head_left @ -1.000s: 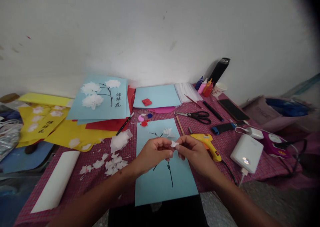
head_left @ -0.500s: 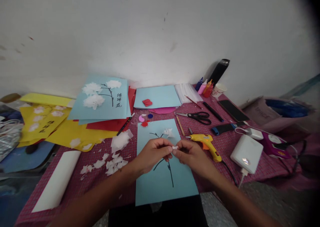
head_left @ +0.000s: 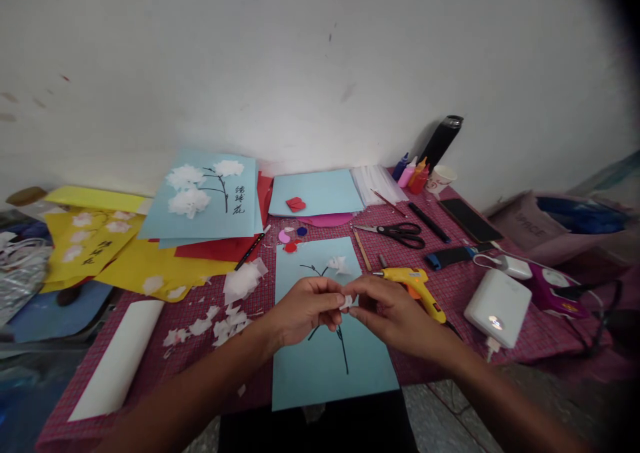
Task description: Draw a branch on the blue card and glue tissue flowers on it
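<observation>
My left hand pinches a small crumpled piece of white tissue paper between thumb and forefinger. My right hand meets it from the other side, its fingertips bent around the same piece and its thumb just below. Under both hands lies a light blue sheet with a black branch drawn on it, partly covered by the hands. A white tissue paper flower sits at the upper part of that sheet. Left of my left hand are loose crumpled tissue pieces and a stack of thin white squares.
A yellow glue gun lies right of the sheet, with black-handled scissors behind it. A white power bank is at the right. Finished blue flower sheets, yellow sheets and a white roll occupy the left.
My right fingers have spread slightly and shifted around the tissue piece, showing more of it. My left hand keeps its pinch. The view has shifted a little.
</observation>
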`<state>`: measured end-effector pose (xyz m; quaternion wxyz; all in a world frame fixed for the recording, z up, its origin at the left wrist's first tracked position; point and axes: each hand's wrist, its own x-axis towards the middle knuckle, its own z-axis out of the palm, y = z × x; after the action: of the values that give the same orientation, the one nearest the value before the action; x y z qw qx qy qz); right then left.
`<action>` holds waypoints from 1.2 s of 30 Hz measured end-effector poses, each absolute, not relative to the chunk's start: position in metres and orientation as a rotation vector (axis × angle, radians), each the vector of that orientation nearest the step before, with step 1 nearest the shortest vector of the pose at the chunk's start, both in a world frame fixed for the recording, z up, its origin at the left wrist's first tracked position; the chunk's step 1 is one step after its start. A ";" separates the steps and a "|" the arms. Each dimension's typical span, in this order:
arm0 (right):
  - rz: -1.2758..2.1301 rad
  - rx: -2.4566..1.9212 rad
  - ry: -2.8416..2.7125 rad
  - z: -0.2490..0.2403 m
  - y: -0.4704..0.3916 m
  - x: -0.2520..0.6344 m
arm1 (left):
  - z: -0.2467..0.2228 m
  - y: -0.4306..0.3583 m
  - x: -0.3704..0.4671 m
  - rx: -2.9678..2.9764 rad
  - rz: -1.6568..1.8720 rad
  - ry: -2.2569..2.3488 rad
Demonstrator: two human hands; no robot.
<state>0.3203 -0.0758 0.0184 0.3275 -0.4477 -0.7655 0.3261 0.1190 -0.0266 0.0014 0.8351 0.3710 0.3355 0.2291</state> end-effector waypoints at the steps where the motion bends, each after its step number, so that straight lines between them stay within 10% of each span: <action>1: 0.864 -1.171 -2.005 0.018 -0.075 0.320 | 0.001 -0.027 0.119 0.789 0.481 0.715; 10: 0.838 -1.186 -2.118 0.008 -0.079 0.331 | -0.008 -0.028 0.122 0.932 0.365 0.775; 21: 0.895 -1.456 -2.126 0.000 0.024 0.383 | -0.022 0.068 0.136 2.493 0.412 0.838; 36: 0.944 -1.446 -2.316 -0.015 0.057 0.392 | -0.023 0.083 0.153 2.651 0.114 0.781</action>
<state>0.3921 0.0574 -0.0148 0.1260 -0.4964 -0.7954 0.3242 0.1527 0.0828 -0.0230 0.1866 0.9416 0.2775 0.0406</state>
